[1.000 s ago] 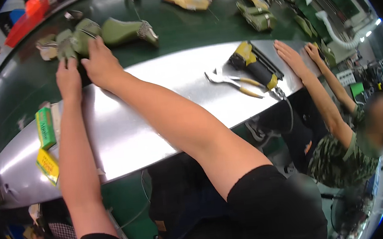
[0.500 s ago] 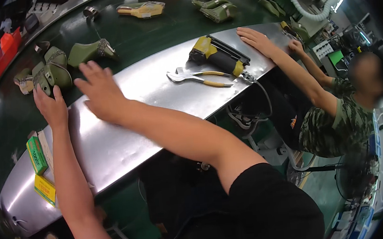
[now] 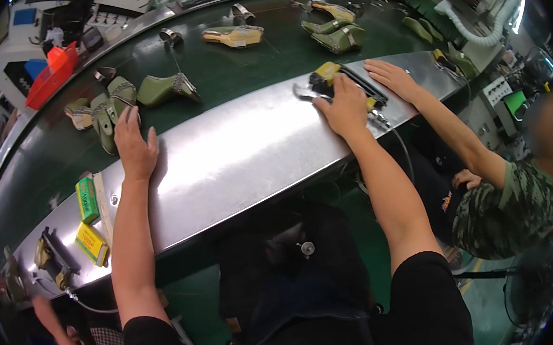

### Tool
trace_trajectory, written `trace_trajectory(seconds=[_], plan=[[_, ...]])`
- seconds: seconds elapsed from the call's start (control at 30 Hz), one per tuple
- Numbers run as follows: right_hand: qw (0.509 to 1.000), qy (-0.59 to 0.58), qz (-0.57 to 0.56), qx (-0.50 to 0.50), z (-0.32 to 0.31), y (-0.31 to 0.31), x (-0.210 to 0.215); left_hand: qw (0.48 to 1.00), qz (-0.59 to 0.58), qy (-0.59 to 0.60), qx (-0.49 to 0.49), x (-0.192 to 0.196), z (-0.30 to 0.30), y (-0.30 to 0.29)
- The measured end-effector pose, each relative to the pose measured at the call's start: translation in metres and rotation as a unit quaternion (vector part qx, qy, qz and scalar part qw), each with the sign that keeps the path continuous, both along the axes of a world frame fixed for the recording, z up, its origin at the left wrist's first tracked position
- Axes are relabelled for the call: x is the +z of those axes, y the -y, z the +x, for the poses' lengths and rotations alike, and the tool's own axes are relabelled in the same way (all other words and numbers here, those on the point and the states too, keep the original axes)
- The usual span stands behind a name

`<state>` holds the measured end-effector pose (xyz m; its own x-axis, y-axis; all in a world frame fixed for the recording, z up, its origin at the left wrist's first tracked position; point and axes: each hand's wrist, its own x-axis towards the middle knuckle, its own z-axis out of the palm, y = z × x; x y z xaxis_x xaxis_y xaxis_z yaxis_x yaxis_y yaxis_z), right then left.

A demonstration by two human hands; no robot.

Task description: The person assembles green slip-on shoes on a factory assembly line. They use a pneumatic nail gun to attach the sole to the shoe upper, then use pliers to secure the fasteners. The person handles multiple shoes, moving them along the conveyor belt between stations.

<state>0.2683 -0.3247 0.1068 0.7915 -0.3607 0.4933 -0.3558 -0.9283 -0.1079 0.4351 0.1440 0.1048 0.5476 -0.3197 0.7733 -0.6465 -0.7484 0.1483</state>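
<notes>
My left hand (image 3: 135,146) lies with its fingers stretched out and thumb apart. Its fingertips touch or almost touch a green shoe last (image 3: 121,94) with a glittering strap, one of a small cluster on the dark green belt. Far to the right, my right hand (image 3: 349,107) is closed around pliers (image 3: 302,91); only the blurred metal jaws show, and the palm hides the handles. Just behind these fingers lies a yellow-and-black air stapler (image 3: 328,71), partly covered by the hand. Another strapped green last (image 3: 165,89) rests right of the cluster.
A shiny metal worktable (image 3: 222,158) curves along the belt (image 3: 239,66). Green box (image 3: 86,199) and yellow box (image 3: 91,243) stand left, near a second stapler (image 3: 52,260). A co-worker's hand (image 3: 392,78) rests at right; another person's arm (image 3: 62,333) reaches in lower left. A hose (image 3: 400,140) hangs from the edge.
My right hand has swung from beside my left hand across to the pliers and closed on them; the jaws have shifted. My left hand stays by the lasts. The view has turned.
</notes>
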Motion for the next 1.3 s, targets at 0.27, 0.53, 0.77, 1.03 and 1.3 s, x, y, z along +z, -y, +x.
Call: trace_trajectory(seconds=[0.27,0.53,0.77,1.03,1.3], plan=[[0.994,-0.010,-0.035,-0.106,0.019,0.015,-0.001,0.997,0.037,-0.036,-0.060,-0.002,-0.010,0.056],[0.997,0.024,0.025,-0.073,0.015,0.015,0.003,0.985,0.016,-0.107,-0.136,-0.018,0.056,0.251],[0.996,0.029,0.048,-0.064,0.012,0.009,0.004,0.981,0.080,-0.045,-0.173,-0.027,0.125,0.340],[0.996,0.012,0.066,-0.062,0.011,0.009,0.007,0.959,0.265,-0.048,-0.083,-0.032,0.173,0.361],[0.996,0.025,0.062,-0.059,0.012,0.009,0.009,0.955,0.284,-0.085,-0.015,-0.034,0.189,0.355]])
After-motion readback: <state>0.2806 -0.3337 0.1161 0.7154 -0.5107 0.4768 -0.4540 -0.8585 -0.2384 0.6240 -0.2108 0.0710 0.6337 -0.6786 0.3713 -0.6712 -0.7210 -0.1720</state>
